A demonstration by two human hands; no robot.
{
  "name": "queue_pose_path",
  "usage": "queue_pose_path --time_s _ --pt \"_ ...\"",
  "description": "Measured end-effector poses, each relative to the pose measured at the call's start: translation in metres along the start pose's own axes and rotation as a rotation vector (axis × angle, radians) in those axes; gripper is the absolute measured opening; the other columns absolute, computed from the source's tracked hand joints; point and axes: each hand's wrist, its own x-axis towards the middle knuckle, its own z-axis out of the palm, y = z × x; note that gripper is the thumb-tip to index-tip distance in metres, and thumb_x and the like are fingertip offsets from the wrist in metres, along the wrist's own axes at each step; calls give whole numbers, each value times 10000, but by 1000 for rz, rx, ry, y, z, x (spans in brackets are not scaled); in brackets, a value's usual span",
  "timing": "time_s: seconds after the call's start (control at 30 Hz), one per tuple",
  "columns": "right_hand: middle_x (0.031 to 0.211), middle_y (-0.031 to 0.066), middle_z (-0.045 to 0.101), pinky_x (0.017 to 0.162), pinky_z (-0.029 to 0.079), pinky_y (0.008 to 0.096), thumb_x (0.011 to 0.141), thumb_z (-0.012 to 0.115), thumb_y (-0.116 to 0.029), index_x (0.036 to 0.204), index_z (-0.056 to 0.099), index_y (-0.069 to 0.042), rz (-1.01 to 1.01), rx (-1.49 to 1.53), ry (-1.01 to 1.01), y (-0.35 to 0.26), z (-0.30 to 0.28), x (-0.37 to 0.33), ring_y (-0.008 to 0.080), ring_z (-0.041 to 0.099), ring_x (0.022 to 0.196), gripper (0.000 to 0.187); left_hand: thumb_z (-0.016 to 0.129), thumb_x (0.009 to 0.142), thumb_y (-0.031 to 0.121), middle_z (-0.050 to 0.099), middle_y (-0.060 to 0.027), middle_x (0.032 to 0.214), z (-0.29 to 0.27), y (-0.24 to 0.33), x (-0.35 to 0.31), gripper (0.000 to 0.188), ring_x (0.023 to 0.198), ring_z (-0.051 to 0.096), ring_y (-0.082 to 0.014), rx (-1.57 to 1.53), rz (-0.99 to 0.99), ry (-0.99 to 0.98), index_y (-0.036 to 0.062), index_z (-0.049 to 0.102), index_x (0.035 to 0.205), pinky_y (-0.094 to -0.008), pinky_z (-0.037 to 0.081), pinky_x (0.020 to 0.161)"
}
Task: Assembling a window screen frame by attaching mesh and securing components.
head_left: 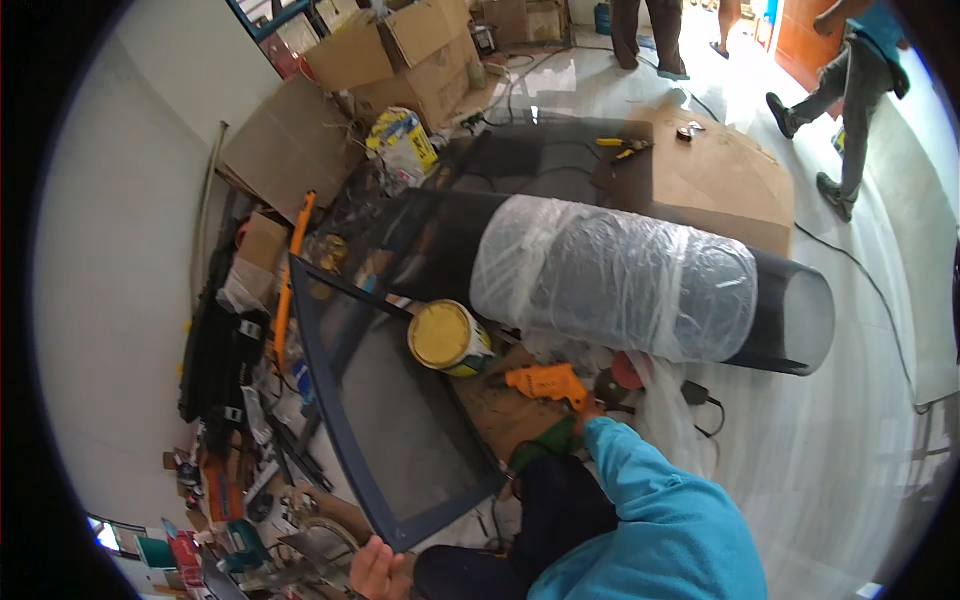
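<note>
My right hand point(592, 409) is closed round the handle of an orange power drill point(548, 384), whose nose points left over a piece of cardboard. Part of that hand is hidden by the teal sleeve and the drill. At the lower edge, my left hand point(381, 570) has its fingers bent against the near corner of a dark-framed mesh screen point(405, 531). The screen slants across the space before my knees. A round can with a yellow lid point(439, 335) stands at its far right side.
A plastic-wrapped roll of dark mesh point(615, 277) lies beyond the drill. Cardboard boxes point(415, 60), an orange level point(294, 265) and scattered tools line the left. Pliers point(628, 148) lie farther off. Other people point(650, 35) stand and walk at the back; a cable point(860, 262) crosses the right floor.
</note>
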Motion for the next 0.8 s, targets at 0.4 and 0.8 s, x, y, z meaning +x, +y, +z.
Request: queue_pose_path --time_s 0.4,0.8 --pt "1178 187 626 799 530 438 799 645 -95 1366 432 -45 1 324 160 -5 8 -45 351 648 985 607 749 828 70 682 -226 1087 9 38 -15 198 964 688 -273 -307 -615 119 -6 714 1007 -340 536 835" --pt "864 107 660 640 525 362 595 813 5 1081 579 -53 -290 504 387 126 -14 -197 228 650 725 543 728 828 41 697 -193 1065 0 67 7 233 957 699 -243 -449 -652 128 -37 690 1044 -308 550 774"
